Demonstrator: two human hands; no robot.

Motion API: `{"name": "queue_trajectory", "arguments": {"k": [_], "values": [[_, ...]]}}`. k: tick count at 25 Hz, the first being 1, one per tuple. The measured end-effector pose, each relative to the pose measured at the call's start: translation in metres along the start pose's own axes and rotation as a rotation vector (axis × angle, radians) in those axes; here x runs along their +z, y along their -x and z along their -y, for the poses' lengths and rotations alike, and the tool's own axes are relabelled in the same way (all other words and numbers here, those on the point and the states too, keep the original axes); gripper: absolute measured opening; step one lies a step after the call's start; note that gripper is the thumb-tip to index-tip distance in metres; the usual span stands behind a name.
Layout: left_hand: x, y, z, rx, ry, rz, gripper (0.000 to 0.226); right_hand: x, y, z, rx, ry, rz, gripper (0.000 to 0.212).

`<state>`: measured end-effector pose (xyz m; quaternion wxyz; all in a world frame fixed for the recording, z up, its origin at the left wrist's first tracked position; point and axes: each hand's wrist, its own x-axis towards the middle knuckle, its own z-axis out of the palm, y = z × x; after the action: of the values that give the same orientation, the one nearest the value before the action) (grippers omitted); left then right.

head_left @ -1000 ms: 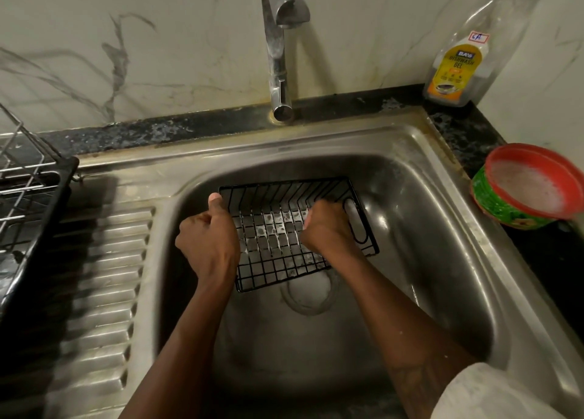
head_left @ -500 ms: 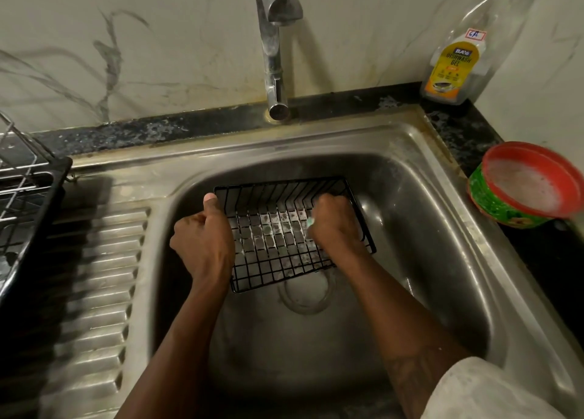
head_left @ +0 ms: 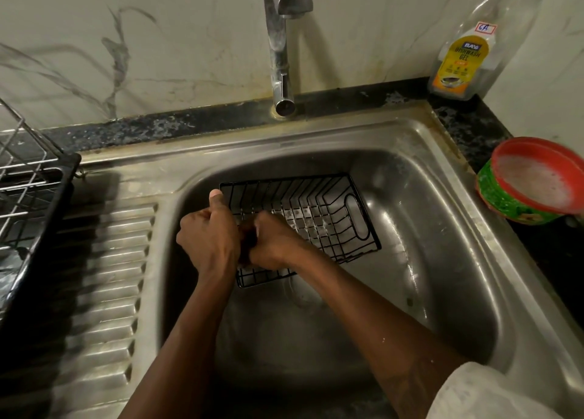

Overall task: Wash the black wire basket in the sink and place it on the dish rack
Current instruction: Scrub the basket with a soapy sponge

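Observation:
The black wire basket [head_left: 331,216] lies tilted in the steel sink [head_left: 442,276], above the drain, with soapy foam on its floor. My left hand [head_left: 211,238] grips the basket's left end, thumb up along the rim. Inside the basket at that same end, my right hand [head_left: 275,244] has its fingers curled round a small dark scrub pad [head_left: 250,243], mostly hidden, which it presses on the wires. The two hands touch. The dish rack [head_left: 28,197], black-framed with metal wires, stands at the far left.
The tap [head_left: 281,55] hangs over the sink's back edge; no water is running. A dishwash gel bottle [head_left: 461,58] stands in the back right corner. A red and green bowl [head_left: 534,181] of soapy water sits on the right counter. The ribbed drainboard [head_left: 110,276] lies left.
My right hand has slid left across the basket floor from its right end until it meets my left hand. The left hand keeps its grip.

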<state>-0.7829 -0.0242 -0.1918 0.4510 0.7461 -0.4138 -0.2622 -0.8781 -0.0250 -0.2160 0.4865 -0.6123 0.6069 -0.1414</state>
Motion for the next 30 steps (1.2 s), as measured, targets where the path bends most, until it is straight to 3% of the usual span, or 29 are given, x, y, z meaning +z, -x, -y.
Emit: {"name": "queue_trajectory", "arguments": {"k": [3, 5, 8, 12, 18, 20, 24, 30], "values": [[-0.002, -0.002, 0.001, 0.017, -0.034, -0.011, 0.066, -0.022, 0.001, -0.020, 0.110, 0.200, -0.044, 0.017], [-0.002, -0.002, 0.000, 0.027, -0.042, -0.003, 0.067, -0.047, 0.005, -0.043, 0.267, 0.419, -0.207, 0.026], [-0.003, -0.003, 0.000, 0.028, -0.033, -0.010, 0.068, -0.067, 0.017, -0.063, 0.475, 0.505, -0.348, 0.038], [-0.002, -0.003, 0.001, 0.043, -0.040, -0.015, 0.068, -0.042, 0.017, -0.031, 0.381, 0.428, -0.241, 0.039], [0.000, -0.004, 0.004, 0.037, -0.012, -0.013, 0.065, 0.007, 0.015, 0.018, 0.117, 0.259, 0.000, 0.014], [0.000, -0.004, 0.004, 0.043, -0.013, -0.013, 0.065, 0.001, 0.008, 0.005, 0.191, 0.284, -0.043, 0.021], [-0.001, -0.004, 0.004, 0.059, -0.015, 0.001, 0.068, -0.048, 0.012, -0.043, 0.429, 0.376, -0.295, 0.046], [-0.003, -0.003, 0.004, 0.096, 0.021, 0.028, 0.078, -0.064, 0.019, -0.058, 0.443, 0.524, -0.349, 0.042]]}}
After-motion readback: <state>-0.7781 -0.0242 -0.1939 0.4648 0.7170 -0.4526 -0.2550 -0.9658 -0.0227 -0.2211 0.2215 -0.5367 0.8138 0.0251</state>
